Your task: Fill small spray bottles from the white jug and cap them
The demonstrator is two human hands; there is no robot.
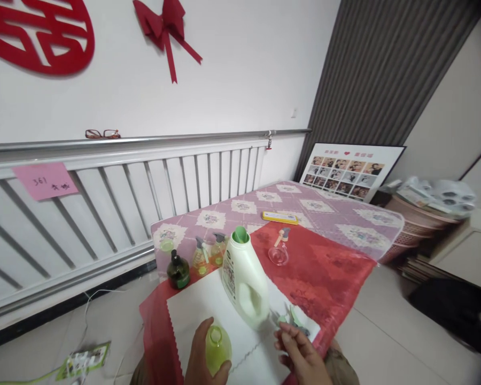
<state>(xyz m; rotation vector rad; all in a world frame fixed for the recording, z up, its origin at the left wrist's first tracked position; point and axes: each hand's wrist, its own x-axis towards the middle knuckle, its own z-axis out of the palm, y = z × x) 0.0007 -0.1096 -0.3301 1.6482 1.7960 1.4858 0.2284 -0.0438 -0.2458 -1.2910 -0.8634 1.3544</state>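
Observation:
My left hand (202, 357) is wrapped round a small yellow-green bottle (217, 347) with an open neck, held over a white cloth (192, 315). My right hand (302, 357) hovers just right of it, fingers curled near a green and grey spray-pump head (292, 319) lying on the cloth; whether it touches the pump I cannot tell. A large white detergent jug (244, 280) with a green spout stands between and behind the hands. Behind it are a dark green bottle (178, 270), two small spray bottles (208, 254) and a clear empty spray bottle (279, 251).
The items rest on a red cloth (328, 272) over a table with a pink patterned cover (344, 214). A yellow flat case (280, 217) lies further back. A white radiator (104, 214) lines the wall. Baskets (420, 224) and a photo board (350, 171) stand at right.

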